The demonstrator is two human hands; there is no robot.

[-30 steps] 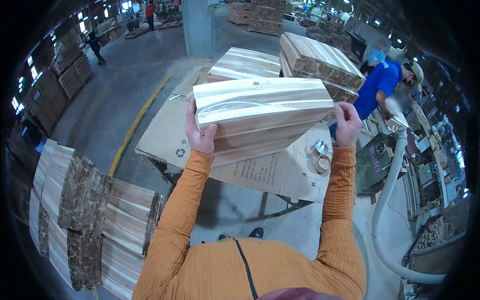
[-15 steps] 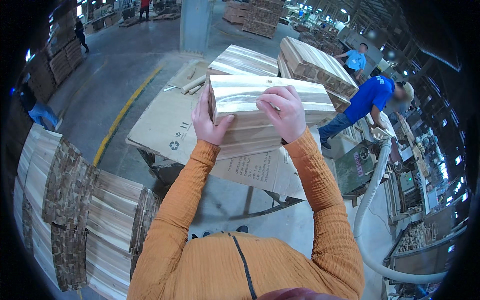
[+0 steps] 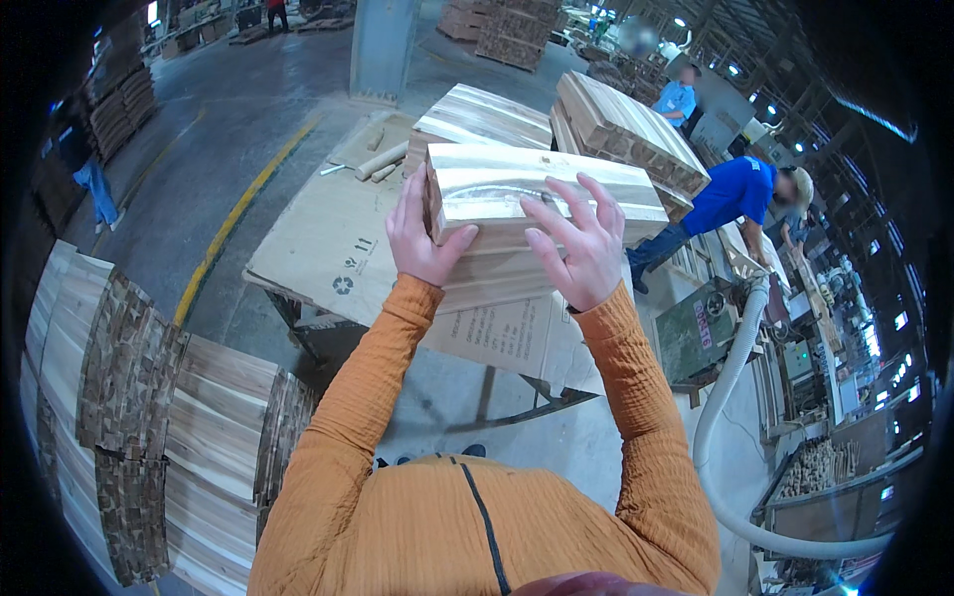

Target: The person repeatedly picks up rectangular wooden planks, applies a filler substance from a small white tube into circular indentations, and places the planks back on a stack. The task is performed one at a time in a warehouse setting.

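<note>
Over the brown cardboard sheet (image 3: pixel 298 260) covering the table, at the worker's twelve o'clock, is the thick, pale-and-brown striped wooden block (image 3: pixel 485 206), and there's the change: the right hand (image 3: pixel 586 243) has uncurled! Half a second ago its fingers were bunched over the upper face; now they're fanned apart, tips at or just above the wood. How hard they press, if at all, I can't tell. And the left hand (image 3: pixel 422 236) hasn't let go: it stays wrapped round the left end, thumb on the near edge, fingers along the end. So I'd judge the left is doing the steadying, leaving the right loose over the surface, nothing pinched in it that I can see.

Round the dial now! Just beyond the block at twelve, a low stack of striped wooden panels (image 3: pixel 482 117); at one, a taller stack of pale wooden panels (image 3: pixel 646 129) with brown edges. Short pale wooden cylinders (image 3: pixel 383 159) lie on the cardboard at eleven. Over at nine, big piles of striped wooden boards (image 3: pixel 224 417). Between one and two, a co-worker in a royal-blue shirt (image 3: pixel 733 194) bends forward, and a ribbed white hose (image 3: pixel 722 377) sweeps down toward three.
</note>
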